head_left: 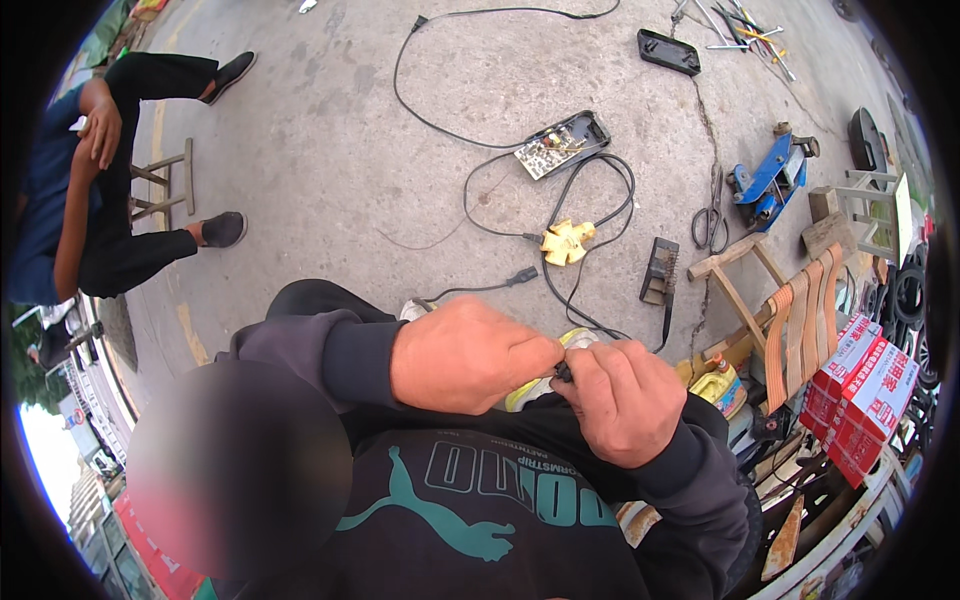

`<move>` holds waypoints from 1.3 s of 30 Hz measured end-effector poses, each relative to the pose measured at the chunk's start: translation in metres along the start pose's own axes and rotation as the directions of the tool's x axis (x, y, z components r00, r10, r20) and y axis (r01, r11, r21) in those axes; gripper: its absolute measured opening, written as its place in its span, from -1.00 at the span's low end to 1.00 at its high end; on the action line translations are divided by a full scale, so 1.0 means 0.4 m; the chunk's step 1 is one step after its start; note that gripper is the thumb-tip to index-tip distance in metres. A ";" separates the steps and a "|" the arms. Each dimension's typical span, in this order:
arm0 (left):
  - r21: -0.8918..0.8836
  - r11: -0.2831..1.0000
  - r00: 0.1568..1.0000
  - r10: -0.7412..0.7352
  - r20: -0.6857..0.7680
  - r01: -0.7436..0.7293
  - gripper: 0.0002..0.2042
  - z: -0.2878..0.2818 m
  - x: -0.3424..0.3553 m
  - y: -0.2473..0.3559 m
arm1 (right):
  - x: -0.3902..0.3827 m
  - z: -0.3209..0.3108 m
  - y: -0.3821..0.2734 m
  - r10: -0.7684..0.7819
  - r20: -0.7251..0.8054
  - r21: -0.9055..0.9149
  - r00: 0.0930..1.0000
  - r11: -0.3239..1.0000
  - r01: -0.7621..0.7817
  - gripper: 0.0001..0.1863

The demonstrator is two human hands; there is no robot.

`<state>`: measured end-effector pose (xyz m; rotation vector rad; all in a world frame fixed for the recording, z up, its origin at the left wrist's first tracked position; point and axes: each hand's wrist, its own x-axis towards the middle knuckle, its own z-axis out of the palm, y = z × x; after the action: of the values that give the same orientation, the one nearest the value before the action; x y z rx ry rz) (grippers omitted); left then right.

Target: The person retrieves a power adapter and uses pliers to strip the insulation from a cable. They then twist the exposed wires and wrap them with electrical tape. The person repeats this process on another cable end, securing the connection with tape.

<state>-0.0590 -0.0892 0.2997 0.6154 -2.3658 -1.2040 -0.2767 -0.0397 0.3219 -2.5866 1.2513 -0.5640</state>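
My left hand [468,356] and my right hand [625,398] meet in front of my body, above my shoe. Both are closed, fingertips pinching a small black part [563,373] between them. Fingers cover most of it, so its kind does not show. On the ground beyond, an opened black case [590,128] holds a bare circuit board [550,150]. Black cables run from it and loop around a yellow multi-way socket [567,243]. A loose black plug [522,276] lies nearer to my hands. Right of the socket sits a black holder with a metal coil [657,275].
Scissors [712,212], a blue floor jack [772,180], a black case cover [668,52] and scattered hand tools [750,38] lie on the concrete. A strapped wooden folding stool [795,310] and red cartons [860,395] stand at right. At left sits another person [75,210].
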 end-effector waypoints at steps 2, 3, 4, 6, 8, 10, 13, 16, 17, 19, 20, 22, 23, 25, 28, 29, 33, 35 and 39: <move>0.094 0.995 0.998 0.033 -0.045 -0.029 -0.69 0.005 -0.004 -0.004 | 0.006 0.003 -0.001 0.127 0.055 0.188 0.990 0.973 -0.136 -0.79; 0.139 0.990 0.998 0.036 -0.043 -0.030 -0.67 0.006 -0.005 -0.006 | 0.009 0.006 0.000 0.160 0.071 0.236 0.985 0.956 -0.172 -0.78; 0.185 0.982 0.998 0.040 -0.042 -0.031 -0.65 0.007 -0.006 -0.009 | 0.013 0.009 0.001 0.190 0.090 0.282 0.978 0.937 -0.208 -0.78; 0.217 0.976 0.996 0.050 -0.077 -0.033 -0.63 0.013 -0.010 -0.014 | 0.020 0.015 0.004 0.246 0.121 0.375 0.962 0.886 -0.274 -0.78; 0.265 0.964 0.997 0.045 -0.061 -0.028 -0.65 0.009 -0.011 -0.017 | 0.027 0.022 0.008 0.296 0.150 0.465 0.943 0.821 -0.331 -0.79; 0.329 0.944 1.000 0.026 0.010 -0.027 -0.69 -0.004 -0.007 -0.018 | 0.030 0.022 0.011 0.383 0.308 0.562 0.871 0.665 -0.491 -0.81; 0.391 0.920 1.000 0.016 0.012 -0.020 -0.72 0.012 -0.017 -0.025 | 0.041 0.027 0.030 0.381 0.671 0.633 0.636 0.152 -0.759 -0.79; 0.225 0.973 0.998 -0.055 0.021 0.049 -0.67 0.029 -0.029 -0.057 | 0.059 0.039 0.054 0.309 0.785 0.576 0.537 -0.045 -0.816 -0.72; 0.227 0.970 0.996 -0.089 0.017 0.083 -0.68 0.038 -0.027 -0.064 | 0.060 0.044 0.057 0.310 0.783 0.576 0.539 -0.033 -0.817 -0.70; 0.236 0.958 0.986 -0.167 -0.003 0.163 -0.71 0.052 -0.019 -0.074 | 0.058 0.063 0.054 0.402 0.522 0.534 0.752 0.534 -0.656 -0.71; 0.225 0.957 0.983 -0.185 -0.021 0.185 -0.71 0.053 -0.013 -0.073 | 0.062 0.062 0.055 0.374 0.431 0.436 0.821 0.710 -0.552 -0.70; 0.205 0.955 0.977 -0.208 -0.048 0.213 -0.71 0.047 -0.002 -0.058 | 0.057 0.059 0.051 0.308 0.365 0.295 0.879 0.857 -0.423 -0.70; 0.215 0.954 0.977 -0.214 -0.004 0.210 -0.70 0.038 0.001 -0.050 | 0.046 0.055 0.049 0.290 0.390 0.284 0.874 0.865 -0.414 -0.70; 0.230 0.949 0.968 -0.237 0.078 0.214 -0.68 0.019 0.006 -0.036 | 0.035 0.048 0.055 0.237 0.413 0.284 0.880 0.884 -0.371 -0.70; 0.276 0.941 0.963 -0.239 0.127 0.197 -0.65 0.017 0.007 -0.016 | 0.034 0.024 0.062 0.159 0.400 0.305 0.902 0.905 -0.295 -0.71; 0.273 0.943 0.961 -0.238 0.143 0.192 -0.67 0.015 0.005 -0.017 | 0.034 0.017 0.062 0.145 0.400 0.310 0.905 0.908 -0.283 -0.71; 0.102 0.973 0.968 -0.221 0.119 0.209 -0.81 -0.002 0.011 -0.014 | 0.035 -0.017 0.056 0.143 0.317 0.294 0.938 0.925 -0.240 -0.75; -0.015 0.976 0.973 -0.214 0.090 0.216 -0.84 -0.014 0.018 -0.009 | 0.029 -0.025 0.044 0.164 0.220 0.310 0.962 0.923 -0.229 -0.77; -0.115 0.963 0.968 -0.237 0.079 0.245 -0.84 0.001 0.019 -0.009 | 0.040 -0.028 0.026 0.210 0.182 0.300 0.960 0.918 -0.258 -0.75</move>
<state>-0.0647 -0.0950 0.2977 0.8538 -2.2966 -1.4832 -0.2799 -0.0590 0.3323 -2.1320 1.2772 -0.4744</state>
